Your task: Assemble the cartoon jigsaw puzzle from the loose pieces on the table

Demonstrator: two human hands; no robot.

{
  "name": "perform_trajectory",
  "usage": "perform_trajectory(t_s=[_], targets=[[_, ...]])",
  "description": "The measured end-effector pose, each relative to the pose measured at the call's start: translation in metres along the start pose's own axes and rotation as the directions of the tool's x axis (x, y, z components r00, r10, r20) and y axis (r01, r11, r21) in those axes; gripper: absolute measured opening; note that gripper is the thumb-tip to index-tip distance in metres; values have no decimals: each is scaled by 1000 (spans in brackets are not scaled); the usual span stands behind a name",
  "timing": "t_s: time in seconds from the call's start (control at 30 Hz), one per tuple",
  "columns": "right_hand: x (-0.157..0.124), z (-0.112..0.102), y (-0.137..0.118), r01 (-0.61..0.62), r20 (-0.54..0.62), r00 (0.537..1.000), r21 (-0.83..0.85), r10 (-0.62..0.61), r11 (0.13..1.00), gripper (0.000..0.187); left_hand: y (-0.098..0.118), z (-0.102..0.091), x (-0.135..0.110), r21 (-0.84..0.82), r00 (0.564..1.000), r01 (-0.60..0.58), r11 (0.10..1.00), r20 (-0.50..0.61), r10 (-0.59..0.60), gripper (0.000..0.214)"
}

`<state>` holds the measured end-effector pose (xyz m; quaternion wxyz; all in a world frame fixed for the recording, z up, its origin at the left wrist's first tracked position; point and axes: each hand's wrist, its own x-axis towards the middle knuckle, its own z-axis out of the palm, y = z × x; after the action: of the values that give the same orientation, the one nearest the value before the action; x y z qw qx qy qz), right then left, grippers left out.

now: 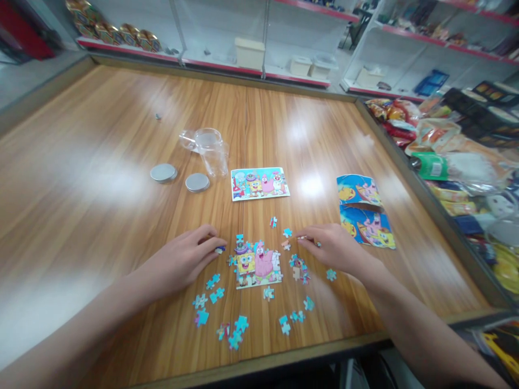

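A partly joined jigsaw puzzle (263, 265) with cartoon figures lies on the table between my hands. My left hand (188, 256) rests to its left, fingers closed on a small blue puzzle piece (220, 250) at the tips. On the other side, my right hand (334, 246) pinches a puzzle piece (301, 237) mostly covered by its fingers. Loose pieces surround the joined part, among them a light blue piece (287, 233), a cluster (299, 265) to the right and a group (237, 332) near the front. Behind the puzzle lies a picture card (260, 184) showing similar figures.
Clear plastic containers (213, 151) stand beyond two round silver lids (197, 182) at the left. A blue printed wrapper (365, 210) lies beside my right forearm. Packaged goods (446, 156) line the wooden table's (121, 124) right edge; shelves (223, 32) stand behind.
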<state>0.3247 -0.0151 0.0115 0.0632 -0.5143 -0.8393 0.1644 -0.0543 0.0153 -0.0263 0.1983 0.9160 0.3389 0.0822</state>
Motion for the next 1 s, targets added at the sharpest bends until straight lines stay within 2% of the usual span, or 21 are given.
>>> perform_trajectory(t_s=[0.27,0.43,0.63,0.73,0.83,1.0], targets=[[-1,-8,-7,-43,46,998,-19,44,999,16,-11,6,-3,8,998,-54,999,-27,54,30],[0,-4,-18,-80,92,992,-51,84,995,32,-15,9,-5,-1,999,-39,999,-22,39,30],[0,-2,-25,-73,112,991,-57,79,996,14,-6,9,-5,22,998,5,1000,-62,-3,46],[-1,-2,-26,-80,105,991,-68,87,994,16,6,1,-3,53,993,-100,994,-60,103,48],[-3,0,-29,-114,91,988,-85,121,990,19,18,-8,-1,37,974,-228,973,-8,228,41],[-4,4,-33,-140,89,985,-85,148,986,15,23,-11,1,41,962,-268,962,67,265,32]])
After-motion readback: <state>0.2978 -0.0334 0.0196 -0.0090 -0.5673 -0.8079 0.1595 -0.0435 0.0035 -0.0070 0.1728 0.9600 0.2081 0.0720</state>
